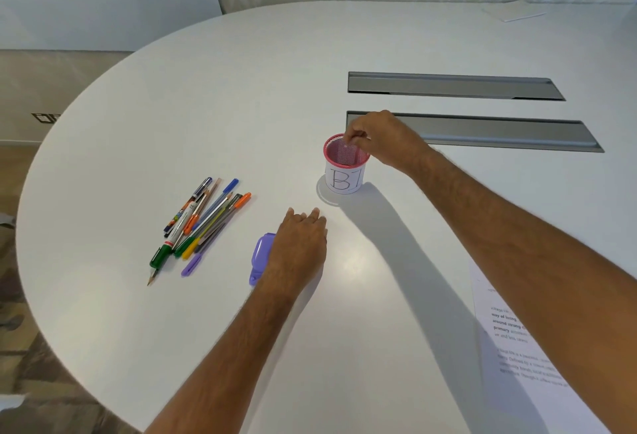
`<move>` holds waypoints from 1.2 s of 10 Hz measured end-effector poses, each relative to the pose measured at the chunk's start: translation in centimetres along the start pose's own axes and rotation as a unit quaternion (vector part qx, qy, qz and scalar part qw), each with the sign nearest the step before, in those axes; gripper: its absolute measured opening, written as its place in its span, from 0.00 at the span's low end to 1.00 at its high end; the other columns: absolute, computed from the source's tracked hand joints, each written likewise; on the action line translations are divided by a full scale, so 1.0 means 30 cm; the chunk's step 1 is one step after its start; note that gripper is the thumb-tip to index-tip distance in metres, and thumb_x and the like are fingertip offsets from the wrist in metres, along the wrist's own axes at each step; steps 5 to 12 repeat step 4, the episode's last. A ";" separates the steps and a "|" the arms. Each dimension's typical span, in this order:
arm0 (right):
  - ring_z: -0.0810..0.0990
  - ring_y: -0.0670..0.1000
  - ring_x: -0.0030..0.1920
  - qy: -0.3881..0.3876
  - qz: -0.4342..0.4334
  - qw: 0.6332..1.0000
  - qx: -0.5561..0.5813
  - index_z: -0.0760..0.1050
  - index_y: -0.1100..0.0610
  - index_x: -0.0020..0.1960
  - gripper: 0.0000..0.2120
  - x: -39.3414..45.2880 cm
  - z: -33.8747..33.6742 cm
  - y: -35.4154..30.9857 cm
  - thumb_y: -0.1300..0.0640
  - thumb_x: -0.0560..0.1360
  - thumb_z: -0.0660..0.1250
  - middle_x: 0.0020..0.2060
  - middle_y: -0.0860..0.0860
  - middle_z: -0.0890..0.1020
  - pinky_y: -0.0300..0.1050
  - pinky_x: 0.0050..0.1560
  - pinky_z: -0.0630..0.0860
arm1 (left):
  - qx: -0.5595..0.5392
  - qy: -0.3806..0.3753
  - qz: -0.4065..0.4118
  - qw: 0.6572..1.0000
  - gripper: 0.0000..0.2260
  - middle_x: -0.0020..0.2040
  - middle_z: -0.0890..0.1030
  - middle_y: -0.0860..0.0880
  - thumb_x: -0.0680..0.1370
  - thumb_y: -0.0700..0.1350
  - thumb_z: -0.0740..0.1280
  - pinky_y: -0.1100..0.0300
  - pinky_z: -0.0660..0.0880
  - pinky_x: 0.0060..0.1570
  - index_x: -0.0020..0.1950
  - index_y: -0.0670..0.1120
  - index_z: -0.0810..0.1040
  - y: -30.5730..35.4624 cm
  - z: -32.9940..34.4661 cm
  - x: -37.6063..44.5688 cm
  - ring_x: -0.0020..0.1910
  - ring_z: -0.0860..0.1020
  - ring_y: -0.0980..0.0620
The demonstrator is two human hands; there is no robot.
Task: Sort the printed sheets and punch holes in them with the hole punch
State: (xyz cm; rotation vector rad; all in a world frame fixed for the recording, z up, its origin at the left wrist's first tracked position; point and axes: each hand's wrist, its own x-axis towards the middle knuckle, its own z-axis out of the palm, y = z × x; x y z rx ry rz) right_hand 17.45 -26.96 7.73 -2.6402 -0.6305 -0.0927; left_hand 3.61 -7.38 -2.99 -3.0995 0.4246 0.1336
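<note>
White round worktop (pixel 172 106) carries a pile of pens (pixel 198 223), a purple case (pixel 261 254), a pink mesh cup (pixel 344 168) and a printed sheet (pixel 510 337).

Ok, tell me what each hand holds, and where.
Right hand pinches something over the pink mesh cup; what it is cannot be told. Left hand holds nothing.

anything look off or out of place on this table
The pens and pencils lie loose in a heap on the table while the pink mesh cup beside them looks empty. Nothing looks spilled or damaged.
</note>
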 end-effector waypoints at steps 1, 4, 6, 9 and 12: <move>0.84 0.51 0.50 0.017 0.013 1.000 -0.009 0.86 0.56 0.55 0.07 0.003 0.003 0.002 0.61 0.80 0.70 0.50 0.51 0.87 0.47 0.53 0.79 | 0.000 -0.004 -0.001 1.000 0.20 0.80 0.70 0.45 0.88 0.48 0.53 0.47 0.57 0.80 0.79 0.44 0.69 -0.003 0.001 0.006 0.77 0.72 0.46; 0.82 0.48 0.50 0.147 0.006 0.988 0.046 0.85 0.49 0.54 0.04 -0.004 0.043 0.015 0.53 0.81 0.71 0.47 0.42 0.87 0.50 0.62 0.61 | -0.005 0.005 -0.001 1.000 0.21 0.80 0.70 0.45 0.88 0.51 0.54 0.48 0.58 0.80 0.79 0.45 0.69 -0.002 0.009 0.012 0.77 0.72 0.46; 0.82 0.48 0.50 0.147 0.006 0.988 0.046 0.85 0.49 0.54 0.04 -0.004 0.043 0.015 0.53 0.81 0.71 0.47 0.42 0.87 0.50 0.62 0.61 | -0.005 0.005 -0.001 1.000 0.21 0.80 0.70 0.45 0.88 0.51 0.54 0.48 0.58 0.80 0.79 0.45 0.69 -0.002 0.009 0.012 0.77 0.72 0.46; 0.82 0.48 0.50 0.147 0.006 0.988 0.046 0.85 0.49 0.54 0.04 -0.004 0.043 0.015 0.53 0.81 0.71 0.47 0.42 0.87 0.50 0.62 0.61 | -0.005 0.005 -0.001 1.000 0.21 0.80 0.70 0.45 0.88 0.51 0.54 0.48 0.58 0.80 0.79 0.45 0.69 -0.002 0.009 0.012 0.77 0.72 0.46; 0.82 0.48 0.50 0.147 0.006 0.988 0.046 0.85 0.49 0.54 0.04 -0.004 0.043 0.015 0.53 0.81 0.71 0.47 0.42 0.87 0.50 0.62 0.61 | -0.005 0.005 -0.001 1.000 0.21 0.80 0.70 0.45 0.88 0.51 0.54 0.48 0.58 0.80 0.79 0.45 0.69 -0.002 0.009 0.012 0.77 0.72 0.46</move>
